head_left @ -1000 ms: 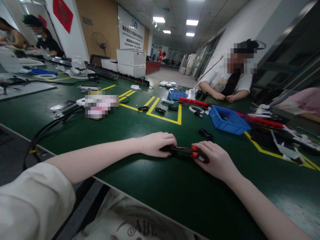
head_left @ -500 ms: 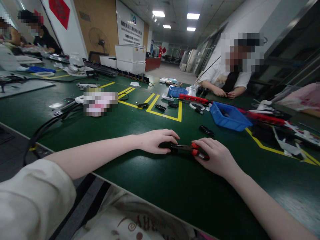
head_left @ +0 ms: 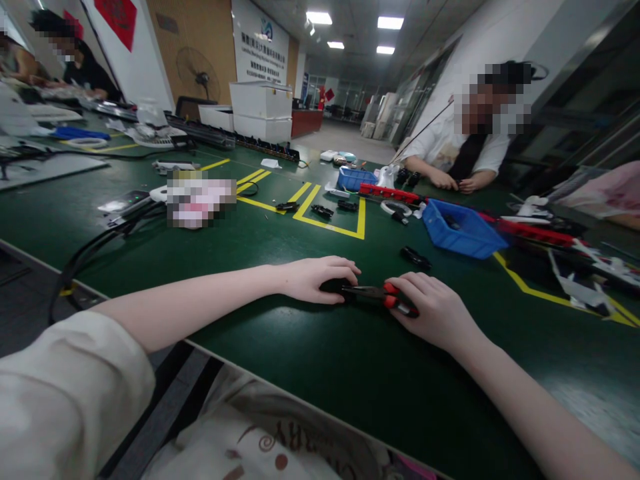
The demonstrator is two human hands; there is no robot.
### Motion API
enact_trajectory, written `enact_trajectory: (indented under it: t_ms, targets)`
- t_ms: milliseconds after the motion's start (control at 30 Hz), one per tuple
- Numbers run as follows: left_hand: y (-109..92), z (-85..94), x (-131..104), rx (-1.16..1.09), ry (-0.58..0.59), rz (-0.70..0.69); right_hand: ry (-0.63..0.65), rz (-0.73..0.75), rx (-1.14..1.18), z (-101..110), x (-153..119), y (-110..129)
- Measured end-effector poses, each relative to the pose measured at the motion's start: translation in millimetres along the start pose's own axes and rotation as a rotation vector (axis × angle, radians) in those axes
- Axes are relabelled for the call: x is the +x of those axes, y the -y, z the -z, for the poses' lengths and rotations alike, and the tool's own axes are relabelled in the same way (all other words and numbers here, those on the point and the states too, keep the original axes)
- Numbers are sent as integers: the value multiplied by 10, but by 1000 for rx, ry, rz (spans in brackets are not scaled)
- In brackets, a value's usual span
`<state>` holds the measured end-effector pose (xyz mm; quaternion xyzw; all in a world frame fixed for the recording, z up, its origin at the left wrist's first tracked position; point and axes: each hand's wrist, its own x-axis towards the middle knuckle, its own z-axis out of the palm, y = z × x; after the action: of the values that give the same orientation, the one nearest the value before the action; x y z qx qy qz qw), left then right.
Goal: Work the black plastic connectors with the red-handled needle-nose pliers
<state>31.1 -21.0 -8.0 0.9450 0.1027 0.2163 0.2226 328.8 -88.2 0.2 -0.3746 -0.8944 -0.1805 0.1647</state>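
Observation:
My left hand is closed around a small black part just above the green table. Most of that part is hidden by my fingers, so its kind cannot be told. My right hand grips long-nose pliers by their red and black handles. The plier jaws point left and meet the right end of the black part. Whether the jaws are clamped on it is too small to tell. A loose black piece lies on the table just beyond my right hand.
Yellow tape outlines a zone with several black pieces near it. A blue bin stands to the right, a smaller blue bin farther back. Black cables run over the left table edge. A person sits across the table.
The view has shifted very slightly. Both hands, the pliers and the black part keep nearly the same places.

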Motion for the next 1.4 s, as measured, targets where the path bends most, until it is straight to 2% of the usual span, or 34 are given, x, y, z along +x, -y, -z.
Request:
enact_trajectory:
  t_ms: [300, 567, 767, 1000, 1133, 1400]
  targets:
    - [5, -13, 14, -38, -7, 11, 20, -23, 5, 35, 7, 22]
    - [-107, -98, 43, 33, -27, 130, -1, 25, -11, 26, 9, 20]
    - [-98, -94, 39, 73, -28, 100, -50, 51, -54, 16, -2, 36]
    - [-141, -58, 43, 136, -23, 124, -94, -18, -45, 38, 12, 152]
    - [-157, -45, 42, 155, -16, 89, -79, -52, -9, 49, 24, 215]
    - [-143, -17, 44, 47, 14, 42, -88, -40, 5, 23, 30, 244]
